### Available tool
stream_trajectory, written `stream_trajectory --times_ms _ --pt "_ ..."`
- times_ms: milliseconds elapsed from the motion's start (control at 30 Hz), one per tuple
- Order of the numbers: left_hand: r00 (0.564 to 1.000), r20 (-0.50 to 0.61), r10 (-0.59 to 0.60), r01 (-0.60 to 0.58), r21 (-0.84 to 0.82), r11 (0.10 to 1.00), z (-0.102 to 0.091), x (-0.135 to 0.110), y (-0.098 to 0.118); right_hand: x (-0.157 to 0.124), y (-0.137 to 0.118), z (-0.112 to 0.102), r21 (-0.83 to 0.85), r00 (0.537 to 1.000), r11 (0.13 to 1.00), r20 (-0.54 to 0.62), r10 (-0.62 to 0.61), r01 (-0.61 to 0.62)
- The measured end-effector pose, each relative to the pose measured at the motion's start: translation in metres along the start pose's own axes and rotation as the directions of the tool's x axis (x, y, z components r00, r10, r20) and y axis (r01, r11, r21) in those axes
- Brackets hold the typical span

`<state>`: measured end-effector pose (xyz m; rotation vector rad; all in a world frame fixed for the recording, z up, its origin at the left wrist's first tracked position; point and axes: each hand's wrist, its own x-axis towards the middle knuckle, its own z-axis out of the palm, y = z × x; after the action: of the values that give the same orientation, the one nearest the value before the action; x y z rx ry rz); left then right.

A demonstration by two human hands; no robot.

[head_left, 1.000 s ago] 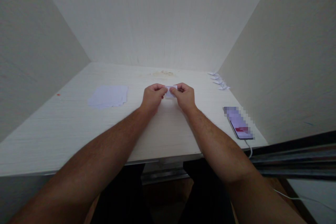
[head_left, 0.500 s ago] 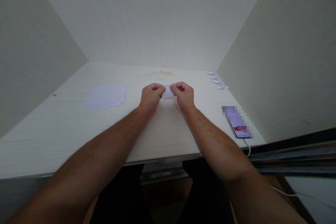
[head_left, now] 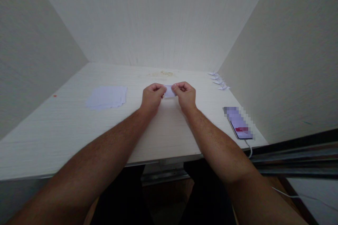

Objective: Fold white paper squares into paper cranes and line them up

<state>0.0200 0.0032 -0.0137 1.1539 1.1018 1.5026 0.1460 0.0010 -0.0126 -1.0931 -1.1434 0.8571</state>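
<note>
Two bare hands are in view, held close to each other without touching: the left hand (head_left: pixel 153 96) and the right hand (head_left: pixel 187 95), each with thumb and fingers pinched on one small piece of paper (head_left: pixel 169 92). This piece is located between them, above the middle of the white table (head_left: pixel 163 133); whether its lower edge touches the surface cannot be told. Beyond the hands, toward the back wall (head_left: pixel 155 24), one brownish stain (head_left: pixel 166 73) marks the tabletop. To the left lies one stack of paper sheets (head_left: pixel 105 97), edges uneven; the number of sheets cannot be counted. Farther left, one small red spot (head_left: pixel 55 96) is noted. To the right, near the side wall (head_left: pixel 285 66), folded paper pieces (head_left: pixel 224 87) stand in a row, overlapping; four can be made out. Nearer the front edge lies one phone (head_left: pixel 239 123), its screen lit and partly pixelated, with one white cable (head_left: pixel 249 149) at its near end.
</note>
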Motion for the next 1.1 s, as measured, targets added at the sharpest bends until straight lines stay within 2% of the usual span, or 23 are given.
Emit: stream_trajectory --times_ms 133,433,667,867,967,1100 --pt "1.000 -0.003 0.005 -0.005 0.002 1.000 0.0000 0.0007 -0.0002 0.0003 -0.0006 0.0009 -0.034 1.000 0.999 -0.008 0.006 -0.006" --pt "1.000 -0.005 -0.014 0.014 -0.010 1.000 0.0013 -0.0015 0.0039 0.0006 0.0013 0.0037 0.030 0.999 0.999 -0.032 0.042 -0.041" --pt "1.000 -0.006 -0.009 0.008 -0.025 1.000 0.0005 -0.0003 0.0017 0.0009 0.0011 0.0067 0.217 0.995 0.973 -0.040 0.091 -0.080" --pt "1.000 -0.012 0.018 -0.019 -0.050 0.999 0.0013 0.0013 -0.0006 0.0011 -0.0011 0.0069 0.299 0.993 0.950 -0.047 0.107 -0.088" --pt "1.000 -0.013 0.016 -0.016 -0.051 0.999 -0.0002 0.0020 -0.0016 0.0003 -0.0007 0.0058 0.268 0.997 0.962 -0.041 0.061 -0.048" --pt "0.999 -0.020 0.025 -0.026 -0.049 0.998 -0.0027 0.0028 -0.0014 -0.0004 0.0022 0.0030 0.126 0.999 0.991 0.024 0.038 -0.041"
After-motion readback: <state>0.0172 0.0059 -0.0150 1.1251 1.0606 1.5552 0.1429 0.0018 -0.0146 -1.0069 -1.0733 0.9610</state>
